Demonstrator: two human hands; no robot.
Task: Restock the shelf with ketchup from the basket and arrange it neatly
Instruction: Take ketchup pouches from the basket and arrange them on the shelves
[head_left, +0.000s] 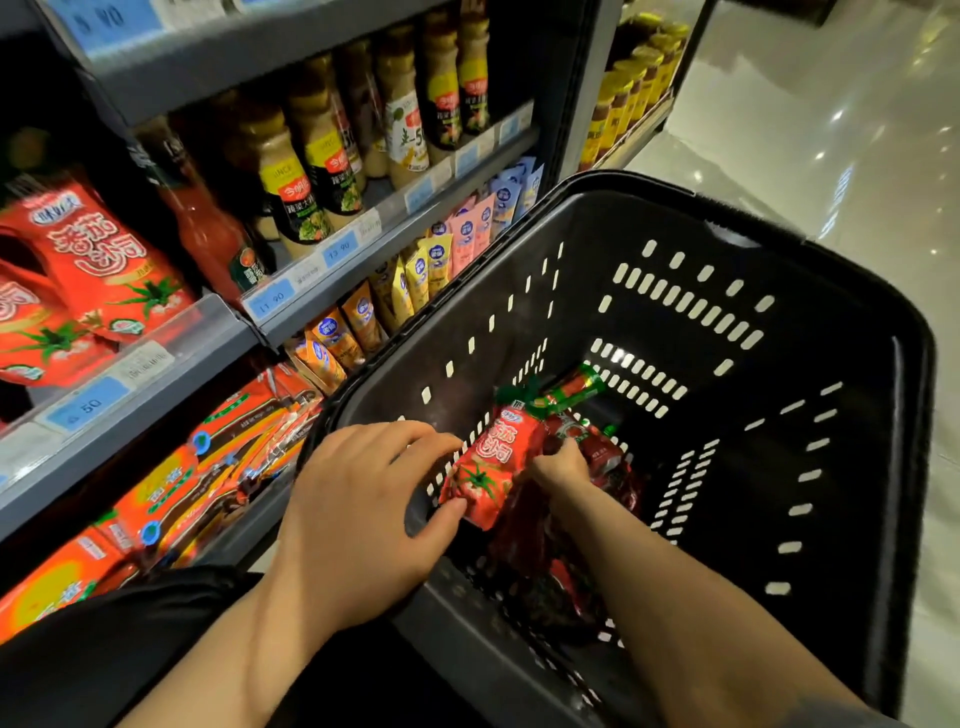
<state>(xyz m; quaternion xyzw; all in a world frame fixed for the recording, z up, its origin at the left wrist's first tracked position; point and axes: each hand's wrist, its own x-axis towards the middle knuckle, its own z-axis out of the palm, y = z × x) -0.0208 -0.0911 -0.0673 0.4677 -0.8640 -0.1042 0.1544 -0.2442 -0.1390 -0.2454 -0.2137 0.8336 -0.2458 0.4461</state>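
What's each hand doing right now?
Left hand: fingers pinching the ketchup pouch.
Right hand: fingers curled round the same pouch in the basket.

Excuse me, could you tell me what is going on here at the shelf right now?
A person is restocking ketchup from a black basket standing beside the shelf. Both hands are down in the basket: the left hand grips a red ketchup pouch by its lower edge, while the right hand pinches among the other pouches piled at the bottom. Matching ketchup pouches on the shelf already stand at the left, so this one has not yet been lifted out.
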